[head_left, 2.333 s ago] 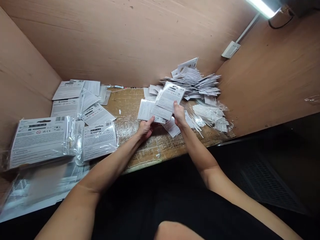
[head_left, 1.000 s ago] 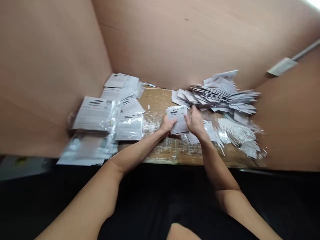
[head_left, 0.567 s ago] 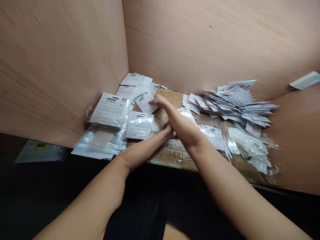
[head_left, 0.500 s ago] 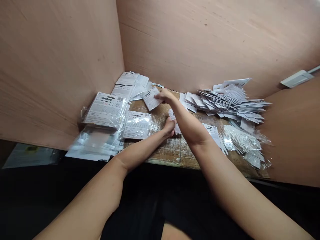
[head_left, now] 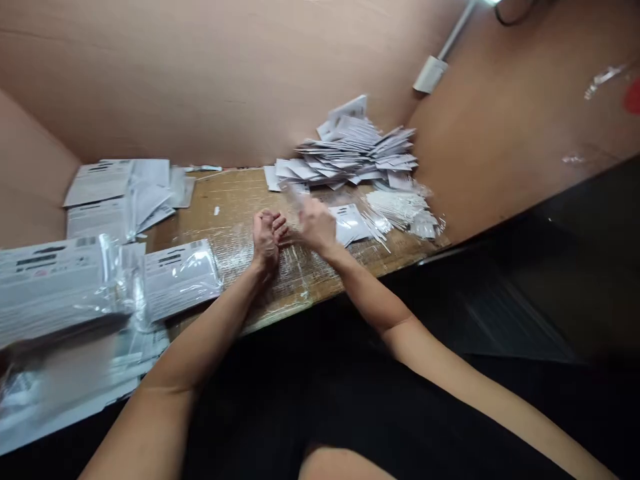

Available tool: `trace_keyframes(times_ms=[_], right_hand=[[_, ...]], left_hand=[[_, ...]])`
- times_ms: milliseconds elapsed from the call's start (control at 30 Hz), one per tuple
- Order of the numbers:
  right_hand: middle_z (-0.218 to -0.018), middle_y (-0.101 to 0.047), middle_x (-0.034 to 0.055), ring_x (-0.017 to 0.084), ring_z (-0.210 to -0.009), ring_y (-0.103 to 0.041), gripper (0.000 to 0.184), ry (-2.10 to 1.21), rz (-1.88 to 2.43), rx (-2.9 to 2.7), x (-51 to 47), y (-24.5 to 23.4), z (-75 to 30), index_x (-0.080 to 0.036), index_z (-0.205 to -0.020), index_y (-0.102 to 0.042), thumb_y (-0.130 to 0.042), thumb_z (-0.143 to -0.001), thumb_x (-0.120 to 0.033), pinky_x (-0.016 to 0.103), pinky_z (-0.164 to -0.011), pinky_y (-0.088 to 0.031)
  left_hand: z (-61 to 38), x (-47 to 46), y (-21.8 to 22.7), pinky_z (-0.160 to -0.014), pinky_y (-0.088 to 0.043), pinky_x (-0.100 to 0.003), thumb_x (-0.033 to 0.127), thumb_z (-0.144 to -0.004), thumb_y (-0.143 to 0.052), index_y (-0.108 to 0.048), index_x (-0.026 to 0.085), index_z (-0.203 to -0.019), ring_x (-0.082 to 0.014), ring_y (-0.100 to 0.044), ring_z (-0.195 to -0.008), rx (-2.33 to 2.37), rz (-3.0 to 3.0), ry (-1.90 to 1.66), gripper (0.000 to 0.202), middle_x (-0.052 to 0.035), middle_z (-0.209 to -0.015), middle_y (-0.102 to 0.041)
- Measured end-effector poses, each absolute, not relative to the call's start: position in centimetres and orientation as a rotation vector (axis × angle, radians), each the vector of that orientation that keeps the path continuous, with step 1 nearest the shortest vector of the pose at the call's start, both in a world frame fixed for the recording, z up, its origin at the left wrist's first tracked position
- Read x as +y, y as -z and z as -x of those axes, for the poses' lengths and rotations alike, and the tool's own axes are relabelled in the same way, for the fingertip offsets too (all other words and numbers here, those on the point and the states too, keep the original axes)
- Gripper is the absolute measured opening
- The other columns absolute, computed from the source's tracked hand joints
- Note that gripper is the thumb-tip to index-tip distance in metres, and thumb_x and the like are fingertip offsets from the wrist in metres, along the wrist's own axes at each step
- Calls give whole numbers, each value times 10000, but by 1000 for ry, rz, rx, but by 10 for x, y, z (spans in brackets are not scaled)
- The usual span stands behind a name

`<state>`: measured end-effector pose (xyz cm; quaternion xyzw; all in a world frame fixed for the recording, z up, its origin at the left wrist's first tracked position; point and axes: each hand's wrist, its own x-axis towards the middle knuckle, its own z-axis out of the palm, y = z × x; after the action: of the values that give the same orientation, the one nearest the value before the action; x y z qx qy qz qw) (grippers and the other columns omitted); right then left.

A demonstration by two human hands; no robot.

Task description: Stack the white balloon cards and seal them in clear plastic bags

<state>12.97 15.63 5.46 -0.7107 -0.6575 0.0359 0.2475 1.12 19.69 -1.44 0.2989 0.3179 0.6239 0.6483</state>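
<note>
Slantwise, white packet point(head_left: 347, 223) beside right hand point(head_left: 315, 225)

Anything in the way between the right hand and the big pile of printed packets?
Nothing visible. The right hand, blurred, sits just in front of the pile, nearly reaching its near edge. A loose packet lies to the hand's right, off that line.

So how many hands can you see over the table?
2. The left hand is curled over the wooden table, and the right hand, blurred, is just beside it, nearer the white cards.
</note>
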Motion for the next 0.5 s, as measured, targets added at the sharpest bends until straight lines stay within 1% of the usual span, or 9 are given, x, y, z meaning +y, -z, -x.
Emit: trace_keyframes(times_ms=[33,67,100,167,233,300,367,433,500], right_hand=[[-1372,-717,244,386,-1280,-653,450,-49,1939,-1912,150,-51,-117,-133,-1516,-584,-430,-1099,-206,559,-1065,-561],[-1388,-704,252,387,-1295,-640,453,-53,1905,-2030,146,-48,-109,-121,-1524,-579,-432,-1101,-187,558,-1067,-558],[-1402,-698,246,376,-1294,-640,451,-133,1819,-2171,143,-47,-106,-124,-1532,-576,-479,-1098,-198,541,-1069,-561],[-1414,-703,214,342,-1272,-659,463,-353,1668,-2281,141,-51,-121,-143,-1527,-591,-596,-1092,-302,498,-1080,-567],[-1424,-708,196,324,-1278,-670,519,-463,1730,-2092,142,-59,-166,-156,-1494,-633,-639,-1091,-483,477,-1105,-560],[-1473,-682,234,360,-1374,-630,611,-304,2059,-1653,147,-68,-226,-130,-1453,-678,-559,-1106,-619,518,-1168,-512],[-1493,-674,273,433,-1441,-590,696,-223,2451,-1271,152,-74,-282,-121,-1450,-697,-511,-1097,-691,620,-1222,-430],[-1543,-672,241,446,-1481,-580,705,-355,2537,-1163,156,-73,-321,-181,-1530,-660,-535,-1077,-706,629,-1234,-413],[-1557,-674,230,427,-1469,-610,743,-514,2408,-1216,160,-68,-339,-192,-1554,-647,-586,-1042,-727,577,-1215,-454]], left_hand=[[-12,193,11,-884,-630,-307,625,-806,-897,-661,237,-1086,-220,-779,-1032,694,-670,-1399,533,-64,-1090,-759],[-12,191,9,-909,-637,-324,578,-802,-911,-667,224,-1064,-230,-782,-1041,706,-647,-1383,503,-75,-1090,-765],[-12,190,7,-923,-644,-336,489,-796,-921,-672,210,-1026,-233,-784,-1026,762,-615,-1379,439,-76,-1060,-772],[-10,192,6,-932,-658,-347,265,-759,-884,-674,191,-949,-226,-788,-980,921,-539,-1395,293,-65,-988,-785],[-6,198,7,-928,-681,-386,133,-716,-806,-686,183,-921,-240,-801,-966,1015,-511,-1349,242,-69,-964,-804],[-4,200,9,-921,-701,-457,97,-698,-771,-717,166,-930,-290,-820,-987,1005,-580,-1206,248,-100,-970,-825],[-7,197,13,-907,-709,-520,102,-694,-773,-746,141,-931,-345,-832,-989,993,-683,-1066,242,-131,-942,-830],[-15,187,17,-924,-703,-555,112,-701,-777,-761,128,-937,-372,-836,-992,995,-785,-1020,237,-144,-934,-833],[-25,178,23,-962,-688,-581,120,-706,-778,-766,132,-951,-377,-837,-1005,1004,-866,-1042,246,-147,-976,-842]])
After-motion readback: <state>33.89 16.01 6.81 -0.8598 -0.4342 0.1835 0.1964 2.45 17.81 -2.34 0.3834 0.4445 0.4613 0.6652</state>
